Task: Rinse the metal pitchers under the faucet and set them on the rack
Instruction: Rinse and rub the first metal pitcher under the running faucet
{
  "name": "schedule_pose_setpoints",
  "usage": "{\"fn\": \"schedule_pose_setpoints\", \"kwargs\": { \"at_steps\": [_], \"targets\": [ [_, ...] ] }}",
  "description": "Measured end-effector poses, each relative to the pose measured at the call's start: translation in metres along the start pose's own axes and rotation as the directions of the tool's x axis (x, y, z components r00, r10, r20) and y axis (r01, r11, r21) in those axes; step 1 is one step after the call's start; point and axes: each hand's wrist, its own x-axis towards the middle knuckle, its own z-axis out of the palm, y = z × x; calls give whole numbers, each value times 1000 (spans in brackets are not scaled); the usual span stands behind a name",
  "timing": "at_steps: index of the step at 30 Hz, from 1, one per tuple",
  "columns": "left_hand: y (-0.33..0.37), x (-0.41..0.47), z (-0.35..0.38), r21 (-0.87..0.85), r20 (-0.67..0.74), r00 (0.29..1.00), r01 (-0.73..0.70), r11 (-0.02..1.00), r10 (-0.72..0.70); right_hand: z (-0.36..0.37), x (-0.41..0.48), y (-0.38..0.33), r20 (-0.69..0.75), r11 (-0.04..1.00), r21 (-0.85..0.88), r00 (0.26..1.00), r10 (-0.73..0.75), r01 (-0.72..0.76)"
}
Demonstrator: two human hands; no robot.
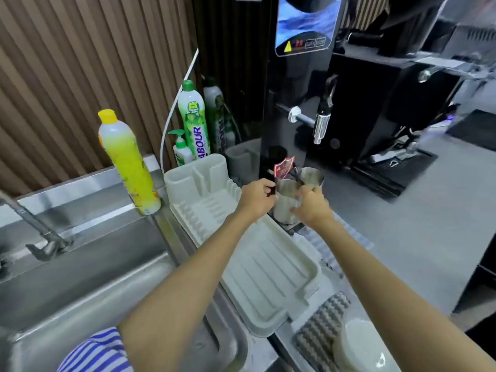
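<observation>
Our left hand (257,198) grips the left side of the near metal pitcher (284,202) and our right hand (312,209) wraps its body, just beyond the drying rack (268,277). A second pitcher (312,176) stands right behind.

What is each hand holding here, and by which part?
Both hold the nearer metal pitcher: left hand apparently by its handle, right hand around its body.

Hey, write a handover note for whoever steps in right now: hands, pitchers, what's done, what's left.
Left hand: grips the near pitcher at its handle side.
Right hand: wraps the same pitcher's body.
Far pitcher: upright just behind it, right of the rack.
Done: no pitcher on the rack yet.
Left: rinse both under the faucet, then rack them.
</observation>
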Motion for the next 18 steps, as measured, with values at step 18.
{"fn": "schedule_pose_setpoints", "kwargs": {
  "at_steps": [18],
  "targets": [
    [-2, 17, 25, -73, 14, 999, 46, 996, -45, 12, 7, 24, -108, 979, -4, 973, -205, 206]
  ]
}}
